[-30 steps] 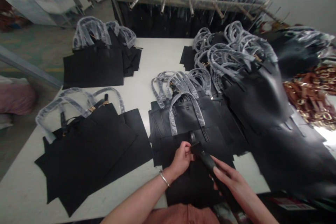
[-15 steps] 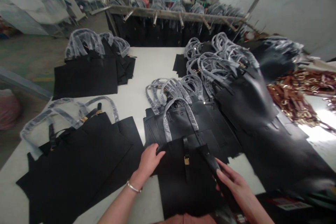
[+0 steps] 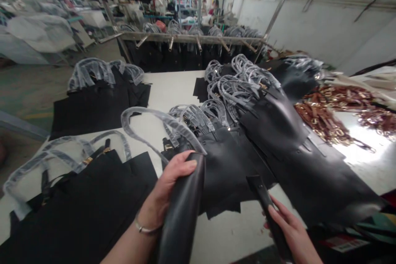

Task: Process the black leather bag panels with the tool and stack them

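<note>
My left hand [image 3: 177, 177] grips the upper edge of a black leather bag panel [image 3: 185, 210], which hangs folded and lifted off the table. A plastic-wrapped handle [image 3: 154, 116] loops up and left from that panel. My right hand [image 3: 286, 225] is closed around a long black strap-like piece [image 3: 268, 206], held slanting over the table's front edge. Beyond both hands lies a stack of black panels [image 3: 225, 156] with wrapped handles, spread on the white table [image 3: 173, 84].
More black panels lie at the left [image 3: 83, 202] and back left [image 3: 89, 107]. A large pile of black panels [image 3: 275, 123] fills the right. Brown straps with gold buckles [image 3: 328, 123] sit farther right. A metal rack [image 3: 198, 39] with pegs stands behind.
My left hand has lifted the top panel off the stack and folded it, its wrapped handle swinging left. My right hand still holds the black piece. The view has tilted up.
</note>
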Demonstrator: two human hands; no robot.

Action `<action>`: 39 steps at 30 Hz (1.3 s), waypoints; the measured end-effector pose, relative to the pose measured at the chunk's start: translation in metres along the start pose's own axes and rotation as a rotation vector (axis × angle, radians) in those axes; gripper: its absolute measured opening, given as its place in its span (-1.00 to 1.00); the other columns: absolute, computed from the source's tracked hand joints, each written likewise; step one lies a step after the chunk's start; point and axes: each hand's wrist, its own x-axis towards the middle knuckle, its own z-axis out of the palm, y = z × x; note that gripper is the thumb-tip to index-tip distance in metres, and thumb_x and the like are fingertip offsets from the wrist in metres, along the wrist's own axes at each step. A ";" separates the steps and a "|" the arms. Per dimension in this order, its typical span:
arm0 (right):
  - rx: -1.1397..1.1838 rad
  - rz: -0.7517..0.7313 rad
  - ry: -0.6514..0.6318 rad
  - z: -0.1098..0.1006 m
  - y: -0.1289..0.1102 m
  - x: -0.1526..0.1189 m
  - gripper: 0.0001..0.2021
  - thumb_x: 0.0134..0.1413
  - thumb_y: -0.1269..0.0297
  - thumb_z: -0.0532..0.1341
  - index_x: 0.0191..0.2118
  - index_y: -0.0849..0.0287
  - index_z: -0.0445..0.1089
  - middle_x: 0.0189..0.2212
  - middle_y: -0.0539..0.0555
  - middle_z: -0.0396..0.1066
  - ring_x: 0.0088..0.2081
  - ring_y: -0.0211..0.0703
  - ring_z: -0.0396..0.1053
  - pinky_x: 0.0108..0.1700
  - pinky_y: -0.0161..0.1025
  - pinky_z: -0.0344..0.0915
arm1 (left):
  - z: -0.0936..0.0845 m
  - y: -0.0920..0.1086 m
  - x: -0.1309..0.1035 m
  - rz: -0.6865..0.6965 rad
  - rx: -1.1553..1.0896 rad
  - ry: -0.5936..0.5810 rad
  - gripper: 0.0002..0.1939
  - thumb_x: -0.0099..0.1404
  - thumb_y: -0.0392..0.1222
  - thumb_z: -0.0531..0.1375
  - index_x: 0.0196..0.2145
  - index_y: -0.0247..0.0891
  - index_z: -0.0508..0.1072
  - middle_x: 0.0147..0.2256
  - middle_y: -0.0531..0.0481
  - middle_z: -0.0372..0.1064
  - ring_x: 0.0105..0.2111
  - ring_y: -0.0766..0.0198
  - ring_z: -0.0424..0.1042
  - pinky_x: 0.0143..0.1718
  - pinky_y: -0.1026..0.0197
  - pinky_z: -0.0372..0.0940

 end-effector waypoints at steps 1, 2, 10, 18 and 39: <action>-0.003 -0.008 0.003 -0.002 0.000 0.000 -0.16 -0.21 -0.15 0.34 0.19 0.21 0.24 -0.49 -0.01 0.46 -0.52 -0.15 0.41 -0.55 -0.29 0.30 | 0.021 -0.008 0.008 -0.054 -0.037 -0.092 -0.59 0.17 0.05 0.24 -0.15 -0.32 0.45 -0.41 -0.04 0.45 -0.53 0.26 0.43 -0.50 0.26 0.32; -0.009 -0.017 0.009 -0.004 0.000 -0.001 -0.15 -0.21 -0.16 0.34 0.19 0.22 0.25 -0.49 -0.01 0.45 -0.53 -0.15 0.40 -0.56 -0.30 0.28 | 0.040 -0.019 0.015 -0.106 -0.066 -0.179 -0.62 0.17 0.03 0.24 -0.19 -0.32 0.44 -0.41 -0.05 0.44 -0.50 0.26 0.43 -0.48 0.27 0.33; -0.149 -0.055 -0.081 -0.014 -0.012 0.001 -0.24 -0.16 -0.16 0.29 0.15 0.17 0.31 -0.53 -0.01 0.41 -0.52 -0.15 0.36 -0.54 -0.28 0.28 | 0.057 -0.138 0.001 0.167 0.827 -0.143 -0.79 0.19 -0.29 0.17 -0.18 -0.25 0.39 -0.12 -0.15 0.36 -0.09 0.07 0.35 -0.01 -0.03 0.27; -0.149 0.081 -0.418 0.023 0.002 0.015 -0.22 -0.10 -0.10 0.25 0.21 0.25 0.21 -0.55 -0.07 0.35 -0.59 -0.25 0.31 -0.54 -0.31 0.20 | 0.034 -0.188 -0.034 0.518 1.328 -0.161 -0.61 0.25 -0.37 0.09 0.05 -0.28 0.31 0.15 -0.22 0.19 0.15 -0.03 0.17 0.14 -0.15 0.12; -0.161 0.127 -0.463 0.063 -0.018 0.023 -0.28 -0.11 0.00 0.29 0.18 0.24 0.25 -0.57 -0.07 0.39 -0.63 -0.29 0.30 -0.61 -0.35 0.19 | 0.031 -0.182 -0.032 0.563 1.285 -0.228 -0.58 0.29 -0.26 0.06 0.10 -0.31 0.31 0.14 -0.25 0.24 0.15 -0.03 0.19 0.11 -0.12 0.12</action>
